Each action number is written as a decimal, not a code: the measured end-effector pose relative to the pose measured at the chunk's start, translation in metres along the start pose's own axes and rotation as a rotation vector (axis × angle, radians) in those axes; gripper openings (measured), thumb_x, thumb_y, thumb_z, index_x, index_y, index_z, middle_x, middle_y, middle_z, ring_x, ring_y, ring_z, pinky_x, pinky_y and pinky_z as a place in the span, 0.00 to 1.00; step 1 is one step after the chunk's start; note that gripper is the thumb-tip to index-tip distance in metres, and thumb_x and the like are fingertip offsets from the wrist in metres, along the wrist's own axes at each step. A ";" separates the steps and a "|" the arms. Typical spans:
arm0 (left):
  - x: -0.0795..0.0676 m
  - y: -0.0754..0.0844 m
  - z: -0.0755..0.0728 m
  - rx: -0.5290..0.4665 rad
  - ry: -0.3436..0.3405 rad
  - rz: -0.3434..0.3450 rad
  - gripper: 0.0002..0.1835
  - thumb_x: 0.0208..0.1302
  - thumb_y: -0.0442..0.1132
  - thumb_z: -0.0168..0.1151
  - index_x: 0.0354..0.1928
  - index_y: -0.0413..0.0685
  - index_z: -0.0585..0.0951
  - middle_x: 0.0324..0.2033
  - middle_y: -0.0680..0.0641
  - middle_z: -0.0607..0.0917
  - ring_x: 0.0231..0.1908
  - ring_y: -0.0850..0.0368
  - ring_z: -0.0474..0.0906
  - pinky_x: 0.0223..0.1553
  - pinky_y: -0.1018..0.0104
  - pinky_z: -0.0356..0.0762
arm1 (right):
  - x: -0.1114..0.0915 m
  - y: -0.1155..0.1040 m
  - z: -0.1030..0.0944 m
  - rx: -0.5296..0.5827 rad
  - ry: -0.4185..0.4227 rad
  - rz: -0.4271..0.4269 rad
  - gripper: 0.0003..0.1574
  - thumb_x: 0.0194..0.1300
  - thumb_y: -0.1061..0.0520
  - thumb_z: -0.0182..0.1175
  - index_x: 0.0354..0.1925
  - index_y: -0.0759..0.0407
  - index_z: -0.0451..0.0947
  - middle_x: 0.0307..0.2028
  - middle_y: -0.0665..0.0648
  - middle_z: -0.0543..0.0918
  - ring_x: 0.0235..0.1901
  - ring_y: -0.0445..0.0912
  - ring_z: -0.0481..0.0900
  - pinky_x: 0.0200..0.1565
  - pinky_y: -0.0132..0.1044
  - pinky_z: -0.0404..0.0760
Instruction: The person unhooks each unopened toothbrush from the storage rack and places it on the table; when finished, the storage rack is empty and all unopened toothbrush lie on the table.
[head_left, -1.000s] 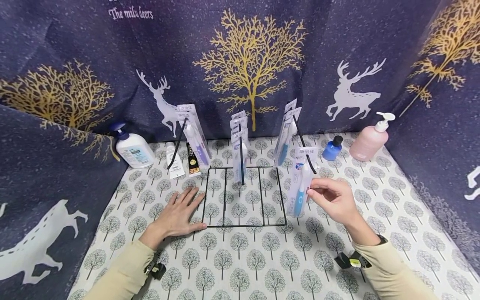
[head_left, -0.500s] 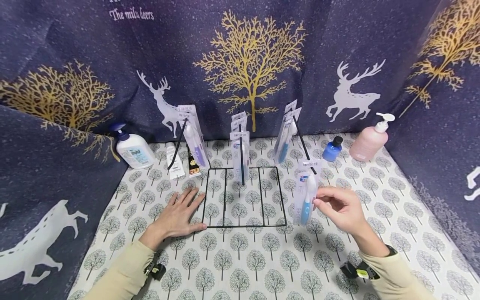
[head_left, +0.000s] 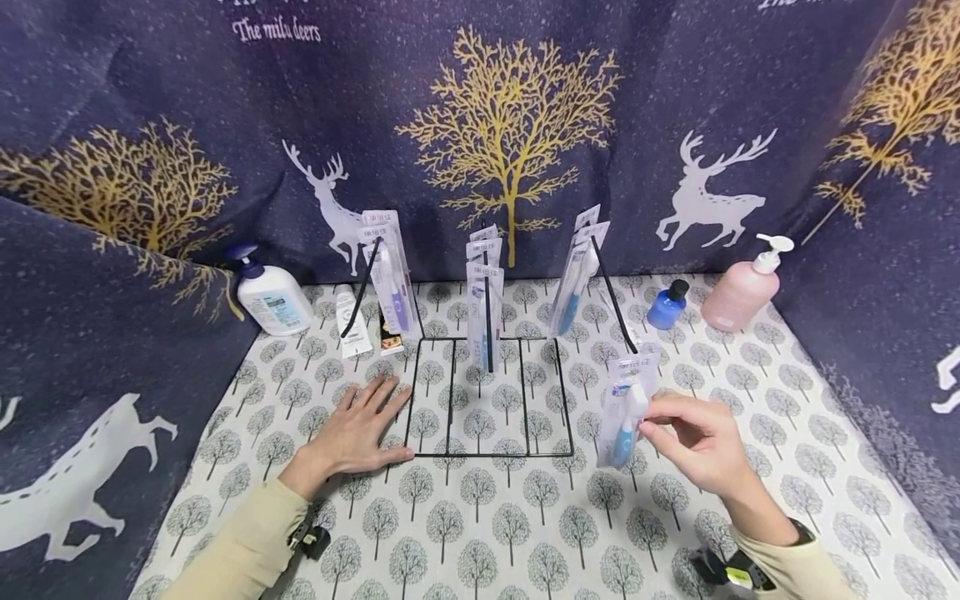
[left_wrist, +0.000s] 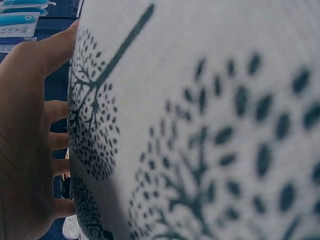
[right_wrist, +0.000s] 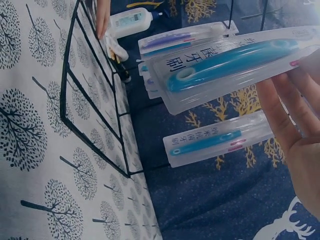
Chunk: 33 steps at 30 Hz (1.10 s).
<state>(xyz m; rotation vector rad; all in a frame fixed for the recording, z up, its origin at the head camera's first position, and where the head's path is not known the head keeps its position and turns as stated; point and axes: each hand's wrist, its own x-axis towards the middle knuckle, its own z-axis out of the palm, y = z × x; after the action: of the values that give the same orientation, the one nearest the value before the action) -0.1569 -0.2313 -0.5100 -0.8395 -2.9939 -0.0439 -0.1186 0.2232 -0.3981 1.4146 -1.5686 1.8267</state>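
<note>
- Toothbrush pack [head_left: 625,417]: clear, blue handle down; roughly upright, pinched by right hand [head_left: 696,440], off the rack's near right.
- Rack [head_left: 495,455]: black wire, standing on surface [head_left: 480,521].

Beige sleeves [head_left: 232,546] and black wrist devices [head_left: 317,542] are worn, the right one bearing a yellow patch [head_left: 738,577].

Wire rack [head_left: 491,455] stands mid-table on the cloth [head_left: 480,525]; curtain [head_left: 442,92] behind. Toothbrush packs hang from its arms: left group [head_left: 393,292], middle group [head_left: 480,321], right group [head_left: 576,287]. Left of rack, going outward: inner tube [head_left: 392,341], outer tube [head_left: 356,335], left pump bottle [head_left: 275,302]. Right of rack: small bottle [head_left: 666,310], then right pump bottle [head_left: 742,296]. Left hand [head_left: 352,435] on cloth, thumb at rack's near-left corner. Right hand [head_left: 701,443] right of rack, holding single pack [head_left: 617,417] just below right arm's front tip.
</note>
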 end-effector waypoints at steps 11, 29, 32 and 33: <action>0.001 0.001 -0.001 -0.002 -0.013 -0.005 0.51 0.49 0.77 0.44 0.70 0.55 0.55 0.70 0.43 0.52 0.68 0.40 0.48 0.62 0.33 0.49 | -0.028 0.006 -0.007 -0.051 -0.007 0.159 0.20 0.43 0.86 0.54 0.38 0.80 0.75 0.35 0.64 0.82 0.32 0.47 0.80 0.35 0.30 0.82; 0.000 0.001 0.002 -0.013 -0.013 -0.011 0.51 0.49 0.78 0.42 0.70 0.56 0.53 0.70 0.44 0.50 0.69 0.42 0.46 0.63 0.35 0.49 | -0.053 0.034 -0.025 -0.253 0.023 0.818 0.12 0.59 0.68 0.57 0.44 0.70 0.73 0.32 0.61 0.82 0.24 0.50 0.82 0.27 0.46 0.83; 0.000 0.002 0.000 -0.019 -0.009 -0.011 0.51 0.49 0.78 0.43 0.70 0.56 0.53 0.70 0.44 0.51 0.69 0.42 0.46 0.63 0.34 0.49 | -0.053 0.040 -0.028 -0.234 0.000 0.867 0.12 0.60 0.65 0.57 0.44 0.70 0.73 0.31 0.63 0.82 0.23 0.54 0.81 0.27 0.48 0.83; 0.000 0.002 0.000 -0.022 -0.008 -0.011 0.51 0.49 0.78 0.43 0.70 0.57 0.53 0.70 0.44 0.51 0.69 0.42 0.47 0.63 0.34 0.49 | -0.054 0.043 -0.030 -0.226 -0.006 0.885 0.13 0.61 0.64 0.57 0.44 0.70 0.73 0.30 0.64 0.82 0.23 0.55 0.81 0.27 0.48 0.82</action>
<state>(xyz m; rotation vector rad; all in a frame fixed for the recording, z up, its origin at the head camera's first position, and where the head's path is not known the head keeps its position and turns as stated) -0.1562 -0.2295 -0.5096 -0.8275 -3.0108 -0.0749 -0.1414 0.2531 -0.4629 0.6381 -2.5619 1.9376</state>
